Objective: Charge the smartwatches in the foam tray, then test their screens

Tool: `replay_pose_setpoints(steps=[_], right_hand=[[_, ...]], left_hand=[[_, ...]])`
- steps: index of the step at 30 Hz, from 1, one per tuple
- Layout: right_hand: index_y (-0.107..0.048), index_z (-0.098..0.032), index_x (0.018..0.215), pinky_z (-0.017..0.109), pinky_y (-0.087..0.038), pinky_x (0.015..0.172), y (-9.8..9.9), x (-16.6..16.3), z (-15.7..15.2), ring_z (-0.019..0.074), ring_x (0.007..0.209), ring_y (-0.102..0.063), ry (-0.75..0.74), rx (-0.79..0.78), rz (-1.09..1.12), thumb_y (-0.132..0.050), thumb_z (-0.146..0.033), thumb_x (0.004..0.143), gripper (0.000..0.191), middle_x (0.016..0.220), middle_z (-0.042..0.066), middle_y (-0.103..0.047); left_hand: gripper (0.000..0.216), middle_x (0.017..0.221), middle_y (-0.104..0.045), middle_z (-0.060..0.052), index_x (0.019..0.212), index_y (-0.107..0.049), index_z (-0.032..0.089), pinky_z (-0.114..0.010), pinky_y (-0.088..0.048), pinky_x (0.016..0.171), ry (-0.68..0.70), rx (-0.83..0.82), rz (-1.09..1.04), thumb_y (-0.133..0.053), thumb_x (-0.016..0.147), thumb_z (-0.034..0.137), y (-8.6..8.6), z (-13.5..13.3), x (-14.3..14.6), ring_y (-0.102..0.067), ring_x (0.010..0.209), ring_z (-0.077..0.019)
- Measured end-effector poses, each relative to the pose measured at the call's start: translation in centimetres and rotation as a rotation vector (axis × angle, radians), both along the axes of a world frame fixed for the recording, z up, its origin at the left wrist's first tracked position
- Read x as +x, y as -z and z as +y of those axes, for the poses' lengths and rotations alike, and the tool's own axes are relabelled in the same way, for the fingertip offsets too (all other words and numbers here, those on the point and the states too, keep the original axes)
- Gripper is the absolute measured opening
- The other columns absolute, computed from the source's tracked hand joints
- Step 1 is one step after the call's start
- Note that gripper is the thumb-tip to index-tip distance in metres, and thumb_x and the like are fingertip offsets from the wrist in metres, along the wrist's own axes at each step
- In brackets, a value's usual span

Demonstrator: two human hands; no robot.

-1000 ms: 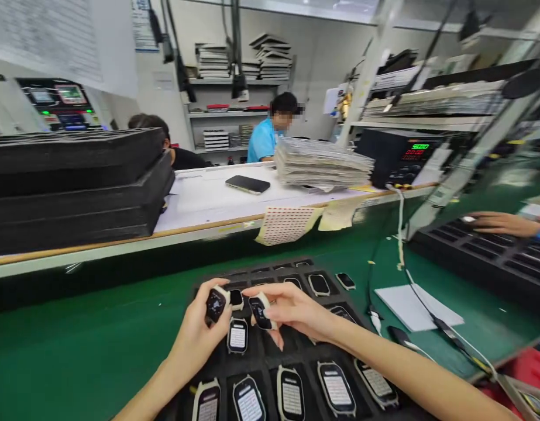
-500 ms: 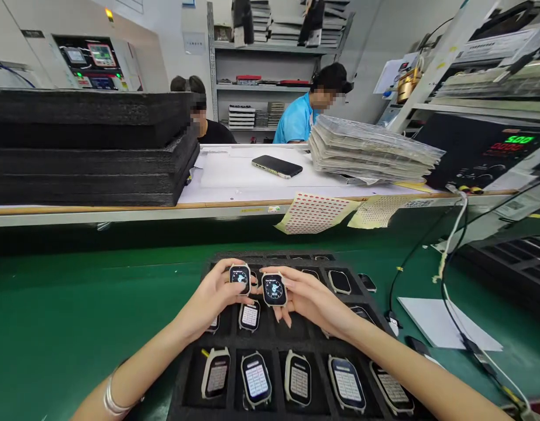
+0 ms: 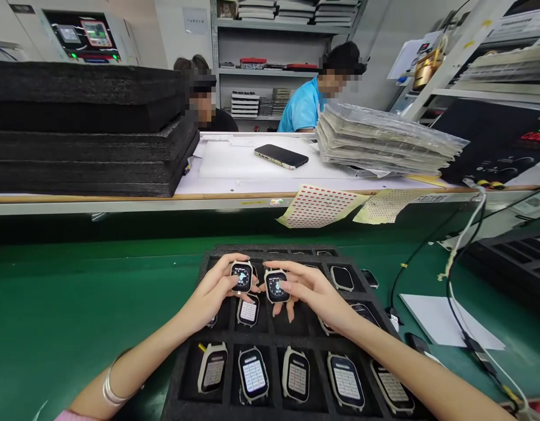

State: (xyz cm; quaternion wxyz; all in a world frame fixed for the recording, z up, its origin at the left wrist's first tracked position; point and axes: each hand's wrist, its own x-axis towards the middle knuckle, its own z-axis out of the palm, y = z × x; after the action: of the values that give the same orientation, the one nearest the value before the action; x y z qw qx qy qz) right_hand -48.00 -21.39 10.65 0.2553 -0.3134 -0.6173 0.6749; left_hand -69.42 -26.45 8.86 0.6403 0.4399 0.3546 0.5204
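My left hand [image 3: 217,285] grips a smartwatch body [image 3: 242,275], its thumb on the lit screen. A second smartwatch body [image 3: 274,285] is held in my right hand [image 3: 302,286], whose thumb also rests on the glass. Both screens show a round dial with a bluish figure. The two watches are side by side above a black foam tray [image 3: 229,337]. In its compartments lie several more strapless watches, such as one with a lit grid of white keys [image 3: 253,373] and one with a dark screen [image 3: 341,278]. My hands and forearms hide some compartments.
Black foam slabs [image 3: 85,131] are stacked on the raised shelf at left, with a phone [image 3: 281,156] and piled plastic trays [image 3: 384,140] farther right. Cables [image 3: 456,280] hang beside white paper [image 3: 449,321]. Two people sit beyond the shelf.
The camera view has shifted slightly. My right thumb has moved onto the screen of its watch, and my left thumb has slid a little left on its own. Both watches stay held.
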Motion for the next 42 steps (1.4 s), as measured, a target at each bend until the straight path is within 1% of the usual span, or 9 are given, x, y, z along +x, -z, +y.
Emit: replay_pose_setpoints(steps=[11, 15, 17, 20, 24, 28, 32, 35, 42], right_hand=[[-0.049, -0.014, 0.128, 0.023, -0.053, 0.045, 0.3, 0.0, -0.2, 0.0165, 0.062, -0.068, 0.017, 0.03, -0.029, -0.065, -0.034, 0.084, 0.05, 0.093, 0.01, -0.068], [-0.037, -0.017, 0.136, 0.027, -0.056, 0.057, -0.2, 0.1, -0.4, 0.0188, 0.079, -0.068, -0.09, 0.069, -0.05, -0.069, -0.026, 0.08, 0.065, 0.104, 0.01, -0.066], [-0.036, -0.018, 0.136, 0.03, -0.057, 0.064, -0.7, 0.3, -0.5, 0.0193, 0.083, -0.067, -0.155, 0.108, -0.141, -0.068, -0.024, 0.08, 0.065, 0.105, 0.008, -0.066], [-0.046, -0.02, 0.128, 0.032, -0.054, 0.072, -1.4, 1.1, -0.7, 0.0196, 0.083, -0.065, -0.237, 0.332, -0.432, -0.068, -0.025, 0.079, 0.054, 0.1, 0.006, -0.066], [-0.057, -0.022, 0.12, 0.036, -0.046, 0.09, -1.8, 2.6, -1.1, 0.0252, 0.106, -0.055, -0.285, 0.75, -0.7, -0.07, -0.03, 0.077, 0.046, 0.116, 0.009, -0.055], [-0.05, -0.024, 0.131, 0.035, -0.043, 0.094, -2.5, 3.3, -0.5, 0.0252, 0.114, -0.05, -0.33, 0.878, -0.733, -0.065, -0.038, 0.082, 0.052, 0.123, 0.007, -0.053], [-0.057, -0.019, 0.123, 0.04, -0.043, 0.091, -2.5, 2.6, 1.5, 0.0265, 0.106, -0.051, -0.26, 1.041, -0.784, -0.049, -0.034, 0.094, 0.033, 0.112, 0.01, -0.06], [-0.065, -0.013, 0.107, 0.041, -0.043, 0.085, -1.4, 1.6, 2.9, 0.0278, 0.093, -0.055, -0.19, 1.124, -0.906, -0.049, -0.023, 0.094, 0.023, 0.093, 0.012, -0.063], [-0.063, -0.009, 0.103, 0.038, -0.044, 0.077, 0.9, 0.0, 3.1, 0.0301, 0.091, -0.058, -0.019, 1.023, -0.942, -0.062, -0.023, 0.086, 0.022, 0.091, 0.015, -0.063]], left_hand=[[0.03, 0.102, -0.064, -0.009, 0.116, -0.052, 0.02, -0.034, -0.053, 0.072, 0.025, -0.009, 0.026, -0.049, 0.087, 0.02, 0.0, -0.1, 0.1, -0.064, 0.093, -0.0242], [0.032, 0.104, -0.063, -0.008, 0.117, -0.051, 0.02, -0.032, -0.053, 0.075, -0.002, 0.021, 0.055, -0.05, 0.085, 0.016, -0.3, -0.2, -0.1, -0.061, 0.095, -0.022], [0.034, 0.104, -0.063, -0.008, 0.118, -0.051, 0.021, -0.032, -0.053, 0.076, -0.004, 0.034, 0.046, -0.052, 0.085, 0.016, -0.5, -0.3, -0.3, -0.061, 0.096, -0.0223], [0.034, 0.1, -0.064, -0.008, 0.117, -0.051, 0.02, -0.034, -0.054, 0.075, 0.016, 0.038, 0.019, -0.055, 0.084, 0.018, -0.8, -0.5, -0.6, -0.062, 0.095, -0.0239], [0.032, 0.095, -0.065, -0.009, 0.116, -0.051, 0.019, -0.034, -0.055, 0.071, 0.033, 0.043, 0.014, -0.059, 0.085, 0.024, -1.1, -0.7, -0.5, -0.065, 0.09, -0.024], [0.032, 0.09, -0.064, -0.008, 0.114, -0.052, 0.019, -0.032, -0.055, 0.067, 0.016, 0.063, 0.012, -0.061, 0.086, 0.03, -1.1, -0.6, -0.1, -0.066, 0.083, -0.0228], [0.031, 0.088, -0.064, -0.007, 0.111, -0.052, 0.017, -0.03, -0.055, 0.063, -0.027, 0.065, 0.043, -0.062, 0.085, 0.031, -1.2, -0.5, 0.1, -0.067, 0.08, -0.0219], [0.028, 0.087, -0.063, -0.007, 0.11, -0.052, 0.016, -0.03, -0.055, 0.063, -0.047, 0.063, 0.067, -0.059, 0.087, 0.03, -1.3, -0.5, 0.0, -0.067, 0.08, -0.0214], [0.029, 0.092, -0.064, -0.01, 0.111, -0.049, 0.015, -0.03, -0.055, 0.064, -0.036, 0.081, 0.094, -0.057, 0.088, 0.031, -1.2, -0.6, -0.2, -0.067, 0.088, -0.0248]])
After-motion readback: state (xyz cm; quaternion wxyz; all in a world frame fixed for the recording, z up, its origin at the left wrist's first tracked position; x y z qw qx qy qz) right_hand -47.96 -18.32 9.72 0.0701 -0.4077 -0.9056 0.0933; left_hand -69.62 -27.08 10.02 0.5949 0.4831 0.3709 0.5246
